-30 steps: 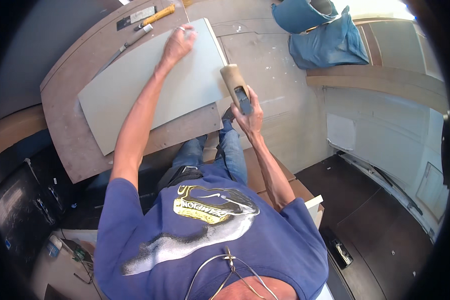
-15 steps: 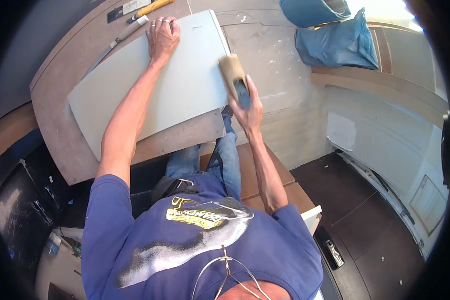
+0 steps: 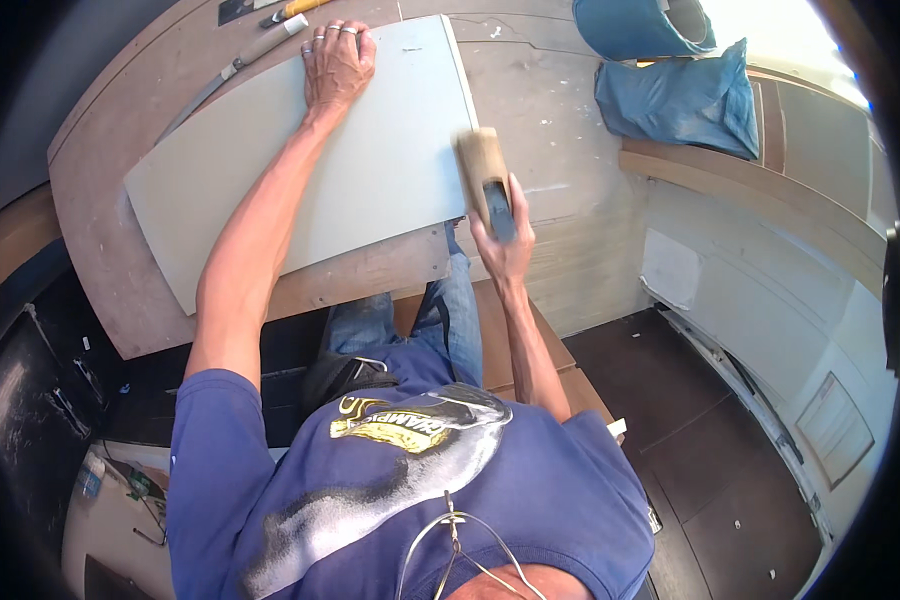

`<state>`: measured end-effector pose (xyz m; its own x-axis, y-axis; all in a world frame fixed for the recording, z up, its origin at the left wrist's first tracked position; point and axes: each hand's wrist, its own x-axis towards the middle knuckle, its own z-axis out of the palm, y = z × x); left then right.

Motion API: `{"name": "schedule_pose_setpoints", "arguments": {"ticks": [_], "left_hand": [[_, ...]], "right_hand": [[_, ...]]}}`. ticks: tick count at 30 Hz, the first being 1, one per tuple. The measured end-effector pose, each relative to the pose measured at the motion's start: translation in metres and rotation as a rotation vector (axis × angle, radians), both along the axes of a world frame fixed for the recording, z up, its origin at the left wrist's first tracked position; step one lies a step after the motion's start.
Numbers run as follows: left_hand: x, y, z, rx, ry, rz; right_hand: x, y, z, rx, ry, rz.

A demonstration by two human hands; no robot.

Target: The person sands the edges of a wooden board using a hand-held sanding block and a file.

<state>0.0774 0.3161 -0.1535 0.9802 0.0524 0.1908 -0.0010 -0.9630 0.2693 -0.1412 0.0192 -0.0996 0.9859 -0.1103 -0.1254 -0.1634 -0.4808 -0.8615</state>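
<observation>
A pale, flat board lies on the wooden bench top in front of me. My left hand rests at its far edge, fingers bent over that edge and rings on some of them. In my right hand is a wooden hand plane, gripped at its near end. The plane's body lies along the board's right edge, slightly blurred, and its dark iron faces up. The sole is hidden.
Beyond the board lie a saw with a pale handle and a yellow-handled tool. Blue cloth sits on a ledge at the far right. A panelled white door stands at right.
The plane and my right hand have moved a little nearer to me along the board's right edge. My left hand keeps its place on the board. The whole view has shifted slightly.
</observation>
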Motion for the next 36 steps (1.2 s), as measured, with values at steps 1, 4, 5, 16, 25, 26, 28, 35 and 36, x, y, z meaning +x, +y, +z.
{"name": "schedule_pose_setpoints", "arguments": {"ticks": [1, 4, 5, 16, 25, 26, 28, 35, 36], "left_hand": [[0.002, -0.001, 0.001, 0.0, -0.008, -0.001], [0.001, 0.0, 0.003, -0.035, 0.008, -0.019], [0.003, 0.002, 0.003, -0.051, 0.011, -0.023], [0.001, -0.001, 0.007, -0.003, -0.012, -0.005], [-0.004, -0.002, 0.007, -0.043, 0.026, -0.001], [-0.005, -0.004, 0.008, -0.028, 0.012, -0.003], [-0.008, -0.002, 0.008, -0.009, -0.001, -0.003], [-0.002, 0.001, 0.008, -0.034, -0.011, -0.03], [-0.002, 0.003, 0.008, -0.027, -0.014, -0.03]], "right_hand": [[0.026, 0.011, -0.001, -0.01, 0.051, -0.031], [0.078, 0.034, -0.001, -0.026, 0.022, -0.012], [0.078, 0.035, -0.002, -0.029, 0.016, -0.006], [0.043, 0.027, 0.0, 0.004, -0.024, -0.036], [-0.031, -0.002, 0.008, -0.023, 0.04, -0.07], [-0.047, -0.009, 0.01, -0.016, 0.07, -0.074], [-0.065, -0.014, 0.013, -0.003, 0.127, -0.095], [0.08, 0.042, 0.006, 0.031, 0.072, -0.038], [0.074, 0.04, 0.013, -0.008, 0.043, -0.014]]}}
